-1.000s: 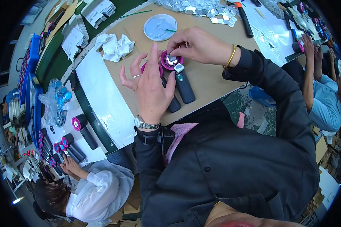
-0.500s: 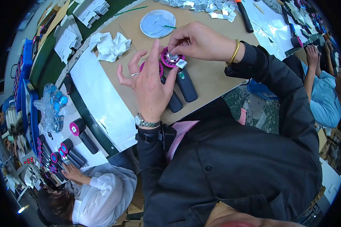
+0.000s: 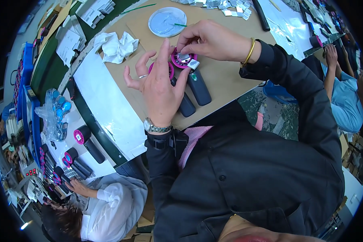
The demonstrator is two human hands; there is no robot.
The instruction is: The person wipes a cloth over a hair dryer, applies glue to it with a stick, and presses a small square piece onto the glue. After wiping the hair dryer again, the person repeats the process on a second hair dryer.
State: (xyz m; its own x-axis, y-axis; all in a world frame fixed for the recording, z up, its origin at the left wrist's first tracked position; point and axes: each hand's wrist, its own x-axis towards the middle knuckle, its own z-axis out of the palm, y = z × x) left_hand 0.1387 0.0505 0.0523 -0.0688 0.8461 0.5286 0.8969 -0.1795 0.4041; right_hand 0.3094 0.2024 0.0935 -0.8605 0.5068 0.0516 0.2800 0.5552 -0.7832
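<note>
Two dark grey handheld fans with magenta rings lie side by side on brown cardboard. Over the right fan [image 3: 199,88], the thumb and fingers of my right hand [image 3: 213,42] pinch a small silver square piece [image 3: 184,57] at the ring's centre. A second silver square [image 3: 193,64] sits at the ring's lower edge, by my left thumb tip. My left hand [image 3: 161,90] is open, fingers spread, and covers much of the left fan [image 3: 186,106]. Whether its thumb presses the second square, I cannot tell.
Beyond my hands stands a round white dish [image 3: 167,21] of clear gel with a green stick. Left of it lies crumpled tissue [image 3: 116,46]; several silver squares [image 3: 234,7] lie at the far edge. A co-worker in white [image 3: 109,205] handles more fans at left.
My hands stay at the right fan with nearly the same pose. The view has shifted slightly. The co-worker's hand at left has moved a little among the fans.
</note>
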